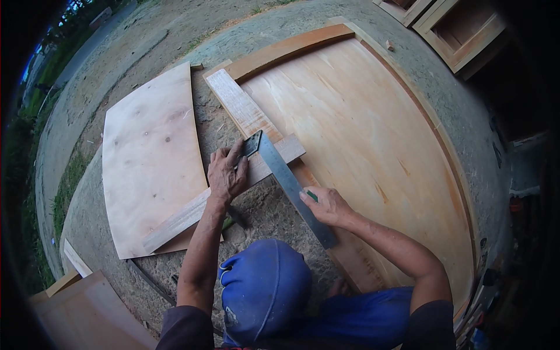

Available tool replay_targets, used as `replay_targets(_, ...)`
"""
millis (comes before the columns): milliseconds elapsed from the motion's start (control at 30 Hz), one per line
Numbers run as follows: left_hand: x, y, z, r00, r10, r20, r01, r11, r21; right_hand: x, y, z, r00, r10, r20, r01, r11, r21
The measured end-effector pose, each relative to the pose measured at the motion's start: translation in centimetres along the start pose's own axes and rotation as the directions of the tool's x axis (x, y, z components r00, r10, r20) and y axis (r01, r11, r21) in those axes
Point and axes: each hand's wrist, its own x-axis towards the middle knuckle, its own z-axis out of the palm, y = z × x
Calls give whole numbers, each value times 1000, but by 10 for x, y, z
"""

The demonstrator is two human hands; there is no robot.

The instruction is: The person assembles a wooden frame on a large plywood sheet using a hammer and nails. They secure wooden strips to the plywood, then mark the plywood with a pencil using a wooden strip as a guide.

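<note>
square laid across a wood strip, pencil at its edge

the left hand (226, 175) lies flat on a narrow wood strip (224, 192) that runs slantwise over the gravelly ground (262, 204), from the small plywood sheet (153, 157) on the left up to the frame of the big panel (361, 140) on the right. its fingers are spread and pressed down, the fingertips touching the dark stock of a metal square (286, 181) where the stock meets the strip.

the square's long steel blade runs from that corner down and to the right, crossing the strip and the light plank (242, 108) that forms the near edge of the big panel's frame. the right hand (326, 205) rests against the blade about halfway along it, fingers curled together and pinching a green pencil (312, 196), whose tip sits just beside the blade's edge.

the small plywood sheet lies flat on the ground, well apart from the big panel, with the strip's lower end on top of it. the big panel, pale plywood with a darker wood border, fills the right side. a blue cap (265, 289) and blue shirt show at the bottom, between the two forearms. more wooden frames (461, 29) stand at the upper right, and plywood pieces (87, 312) lie at the lower left.
</note>
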Motion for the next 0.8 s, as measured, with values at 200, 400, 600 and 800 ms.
replay_targets(200,-2,3,6,997,62,-35,-60,997,55,8,10,-44,977,45,-209,-43,999,13)
replay_targets(400,0,2,11,993,107,-40,-104,992,70,14,-13,-62,880,-181,-439,169,983,-68)
replay_targets(600,-3,4,9,993,97,-74,-90,991,95,18,-32,-71,913,-107,-394,136,990,46)
replay_targets(800,-2,3,9,997,67,-23,-65,995,81,34,-23,-54,898,-229,-375,274,959,72)
